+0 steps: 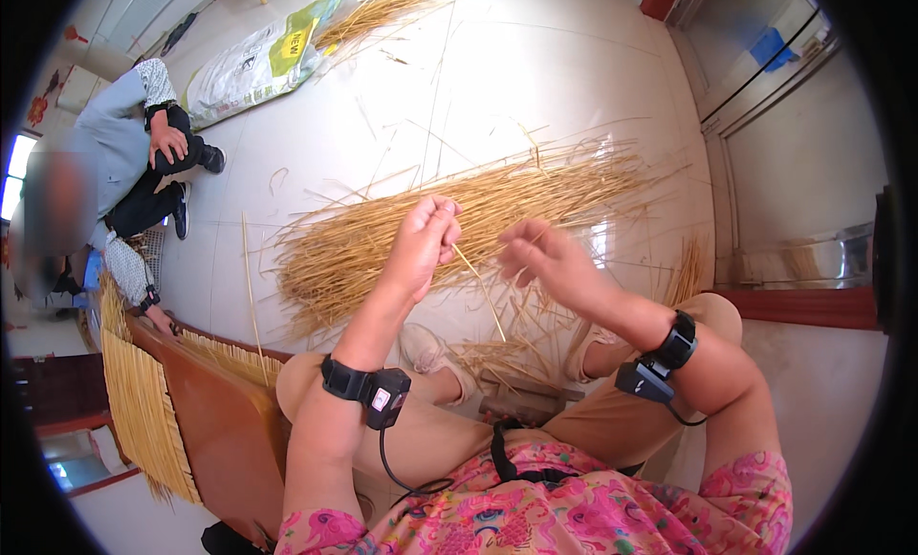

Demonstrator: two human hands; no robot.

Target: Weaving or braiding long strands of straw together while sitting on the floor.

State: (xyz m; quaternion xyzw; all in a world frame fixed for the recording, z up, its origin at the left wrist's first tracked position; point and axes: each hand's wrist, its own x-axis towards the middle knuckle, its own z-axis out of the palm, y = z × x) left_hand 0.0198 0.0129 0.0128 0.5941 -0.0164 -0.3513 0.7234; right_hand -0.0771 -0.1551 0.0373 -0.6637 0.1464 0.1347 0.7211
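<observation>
My left hand [421,244] is closed, thumb against the fingers, on one thin straw stalk [481,282]. The stalk slants down from the fist toward my feet. A short gap to its right, my right hand [553,263] hovers with loosely spread, slightly blurred fingers, and nothing shows in them. Beneath and beyond both hands, a long loose pile of golden straw [382,235] lies across the tiled floor. Black straps with small devices are fastened round my two forearms.
Another person [120,153] crouches at the left, one hand by a row of straw [148,412] hanging over a brown wooden board [229,392]. A printed sack [253,72] with straw at its mouth lies farther off. A metal-framed door [803,163] stands at the right.
</observation>
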